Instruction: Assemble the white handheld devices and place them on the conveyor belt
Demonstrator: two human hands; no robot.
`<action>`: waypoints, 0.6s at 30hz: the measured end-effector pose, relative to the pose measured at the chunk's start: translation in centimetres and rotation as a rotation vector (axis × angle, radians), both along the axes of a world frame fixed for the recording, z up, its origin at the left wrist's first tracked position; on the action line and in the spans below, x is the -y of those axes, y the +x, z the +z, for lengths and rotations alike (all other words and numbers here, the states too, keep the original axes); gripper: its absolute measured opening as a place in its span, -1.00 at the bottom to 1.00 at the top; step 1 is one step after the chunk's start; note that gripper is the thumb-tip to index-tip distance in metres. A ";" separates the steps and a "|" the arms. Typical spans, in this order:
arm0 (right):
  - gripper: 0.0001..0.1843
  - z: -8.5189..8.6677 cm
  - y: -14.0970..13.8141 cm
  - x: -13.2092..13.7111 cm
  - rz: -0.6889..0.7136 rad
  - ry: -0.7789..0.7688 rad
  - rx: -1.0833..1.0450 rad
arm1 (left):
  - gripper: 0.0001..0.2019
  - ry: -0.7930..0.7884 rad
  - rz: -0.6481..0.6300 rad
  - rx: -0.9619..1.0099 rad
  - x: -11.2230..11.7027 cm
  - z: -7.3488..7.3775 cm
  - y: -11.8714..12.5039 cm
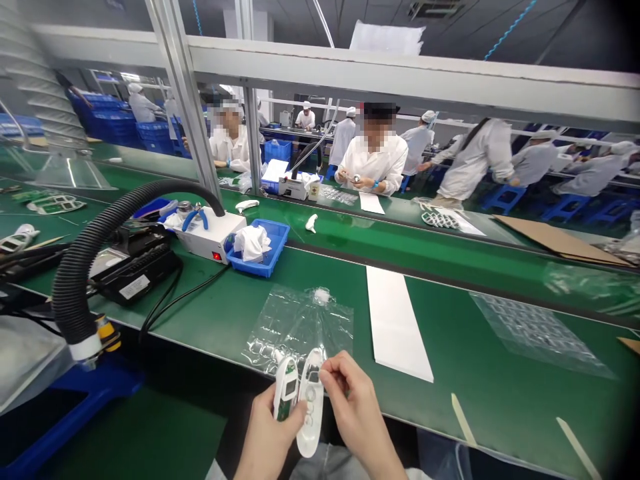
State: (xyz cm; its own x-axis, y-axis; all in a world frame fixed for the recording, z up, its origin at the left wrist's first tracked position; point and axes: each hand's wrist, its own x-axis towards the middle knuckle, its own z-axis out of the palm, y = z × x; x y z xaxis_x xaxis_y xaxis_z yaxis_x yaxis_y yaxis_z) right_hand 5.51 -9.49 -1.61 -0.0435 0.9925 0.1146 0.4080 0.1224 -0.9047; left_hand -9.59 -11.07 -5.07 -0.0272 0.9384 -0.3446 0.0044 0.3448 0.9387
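Note:
My left hand (267,435) grips a white plastic device housing (286,389) with a green circuit board showing in its open face. My right hand (358,417) pinches a long white plastic shell (310,408) with round openings in it. The two pieces stand side by side, close together and tilted, above the front edge of the green workbench (210,320). Just beyond them, a crumpled transparent plastic bag (297,330) lies on the bench. My fingers hide part of both pieces.
A white paper strip (395,320) and a transparent sheet (537,333) lie to the right. On the left are a blue tray (257,247) holding white cloth, a white bench unit (207,233), blue-handled pliers (195,219), and a black corrugated hose (85,267). Co-workers sit beyond the metal frame.

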 end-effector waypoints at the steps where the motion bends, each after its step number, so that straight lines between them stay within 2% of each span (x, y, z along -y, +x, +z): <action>1: -0.72 -0.1 -0.1 -0.1 -0.002 0.005 0.017 | -0.81 0.008 0.001 -0.005 0.0 0.1 0.1; 7: -0.74 -0.8 -0.1 -0.5 -0.038 0.042 0.103 | -0.80 0.022 0.076 -0.029 -0.1 0.7 0.7; 13: -0.79 -1.3 -0.1 -0.5 -0.045 -0.005 0.089 | -0.82 0.020 0.139 -0.010 -0.1 1.1 1.2; 15: -0.81 -1.6 -0.1 -0.2 -0.058 -0.043 0.045 | -0.82 0.016 0.141 0.005 -0.2 1.3 1.1; 18: -0.77 -1.8 -0.2 0.0 -0.017 -0.124 -0.037 | -0.79 0.020 0.074 0.013 -0.1 1.6 0.6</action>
State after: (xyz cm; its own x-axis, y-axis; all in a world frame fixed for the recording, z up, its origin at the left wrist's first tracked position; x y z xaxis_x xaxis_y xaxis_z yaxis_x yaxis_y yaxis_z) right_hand 5.35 -9.53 -3.39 -0.0249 0.9997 -0.0079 0.3756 0.0020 -0.9268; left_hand -9.02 -10.96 -3.46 -0.0928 0.9406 -0.3266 -0.0328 0.3249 0.9452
